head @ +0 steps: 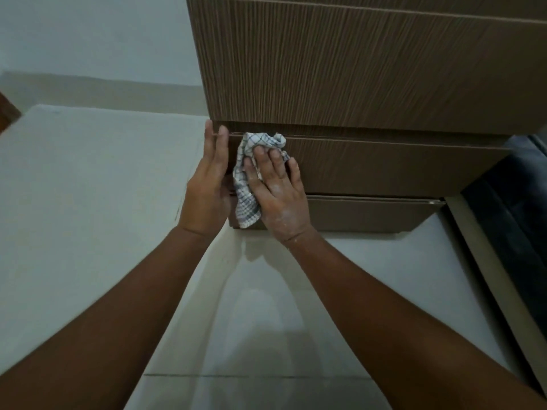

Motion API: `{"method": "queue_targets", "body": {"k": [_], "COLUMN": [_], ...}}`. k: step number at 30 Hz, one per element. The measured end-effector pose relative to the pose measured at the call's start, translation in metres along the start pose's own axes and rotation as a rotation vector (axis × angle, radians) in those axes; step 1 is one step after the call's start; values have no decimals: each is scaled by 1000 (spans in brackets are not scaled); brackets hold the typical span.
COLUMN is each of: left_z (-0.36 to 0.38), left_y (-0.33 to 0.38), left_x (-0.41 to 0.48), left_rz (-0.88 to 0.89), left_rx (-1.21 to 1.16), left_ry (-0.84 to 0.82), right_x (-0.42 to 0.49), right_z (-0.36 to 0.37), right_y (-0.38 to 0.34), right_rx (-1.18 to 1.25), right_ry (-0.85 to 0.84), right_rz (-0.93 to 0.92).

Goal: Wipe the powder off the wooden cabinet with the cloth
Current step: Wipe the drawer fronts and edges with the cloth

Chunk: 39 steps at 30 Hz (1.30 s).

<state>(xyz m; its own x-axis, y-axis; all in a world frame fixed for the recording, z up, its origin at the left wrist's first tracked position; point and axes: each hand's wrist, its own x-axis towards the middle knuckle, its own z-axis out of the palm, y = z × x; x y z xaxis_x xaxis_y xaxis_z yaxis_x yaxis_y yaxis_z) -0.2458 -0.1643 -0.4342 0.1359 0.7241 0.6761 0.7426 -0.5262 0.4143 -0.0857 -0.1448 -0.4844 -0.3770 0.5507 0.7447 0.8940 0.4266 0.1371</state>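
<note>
Wooden cabinet [370, 69], cloth [247, 202] under right hand [278, 193]

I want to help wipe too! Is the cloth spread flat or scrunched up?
Scrunched up. The checked cloth bunches under the right hand, pressed against the wooden cabinet, one end hanging down.

Home room, prob. a bedroom. Brown wood-grain cabinet [355, 69] w/ stacked drawer fronts stands on pale floor tiles [260, 335] against a plain pale wall [88, 34]. Low pale slab [88, 187], maybe a mattress, on left; dark furniture [509, 217] on right.
</note>
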Motion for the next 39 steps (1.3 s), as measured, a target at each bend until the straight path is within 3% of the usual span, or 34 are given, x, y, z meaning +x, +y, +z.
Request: {"method": "queue_targets", "body": {"k": [9, 19, 24, 32, 34, 36, 38, 39], "left_z": [9, 10, 9, 8, 11, 15, 18, 19], "left_y": [-4, -5, 1, 4, 4, 7, 8, 7], "left_x": [-4, -6, -3, -4, -6, -9, -12, -14], "left_rz": [-14, -56, -100, -224, -287, -381, -516, -570], "left_rx": [44, 38, 19, -49, -89, -195, -322, -312], "left_ry": [24, 6, -32, -10, 5, 53, 168, 228], "right_x": [-34, -71, -85, -100, -93, -83, -83, -85], "right_z": [-7, -26, -45, -69, -82, -95, -107, -111], "right_y": [64, 130, 164, 194, 197, 207, 205, 196], "right_rx": [-78, -75, -70, -21, 257, 269, 222, 157], "right_ry": [65, 98, 178, 73, 198, 409, 414, 338], "right_rz": [66, 288, 567, 847, 955, 1146, 1287, 1292]}}
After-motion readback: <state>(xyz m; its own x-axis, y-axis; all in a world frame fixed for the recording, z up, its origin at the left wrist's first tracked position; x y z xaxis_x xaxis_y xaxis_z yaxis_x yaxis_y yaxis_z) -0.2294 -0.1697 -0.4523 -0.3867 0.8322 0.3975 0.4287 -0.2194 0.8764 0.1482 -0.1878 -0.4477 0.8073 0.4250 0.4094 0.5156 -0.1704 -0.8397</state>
